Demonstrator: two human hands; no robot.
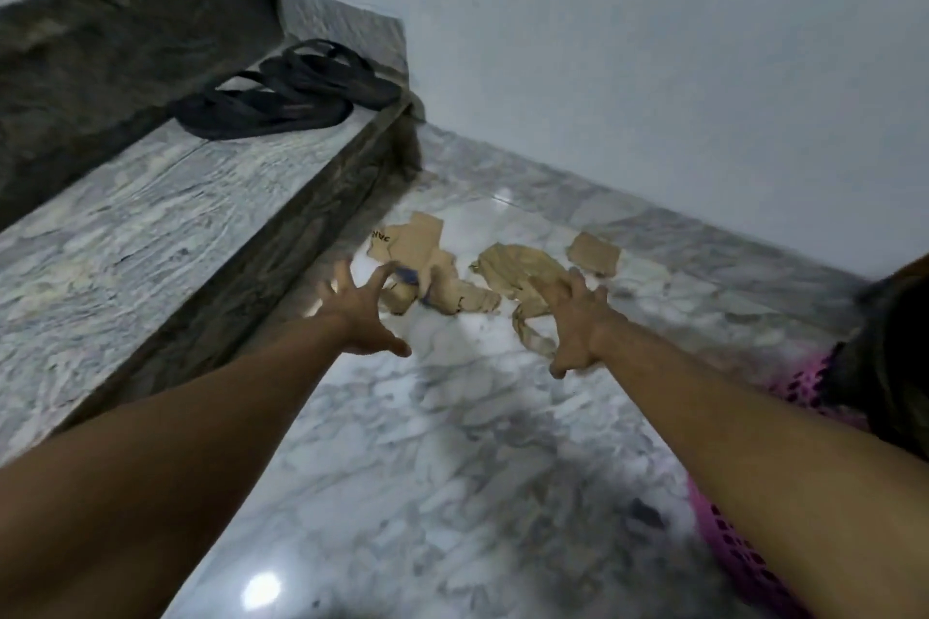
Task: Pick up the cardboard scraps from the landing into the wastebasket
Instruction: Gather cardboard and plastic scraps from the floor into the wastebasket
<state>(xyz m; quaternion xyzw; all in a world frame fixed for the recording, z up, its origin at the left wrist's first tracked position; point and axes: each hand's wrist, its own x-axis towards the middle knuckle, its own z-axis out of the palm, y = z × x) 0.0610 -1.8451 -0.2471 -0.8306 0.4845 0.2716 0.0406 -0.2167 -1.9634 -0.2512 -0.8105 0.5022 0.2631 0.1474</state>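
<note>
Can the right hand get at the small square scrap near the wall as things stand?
Probably yes. The right hand rests on the crumpled scrap, and the small square scrap lies flat just beyond its fingertips on the bare marble landing, with nothing between or on top.

Both forearms are bare from the lower frame edges up to the wrists, with no sleeve showing. The left hand [360, 317] and right hand [578, 324] carry no glove, ring, watch or band that can be seen, though both are blurred.
</note>
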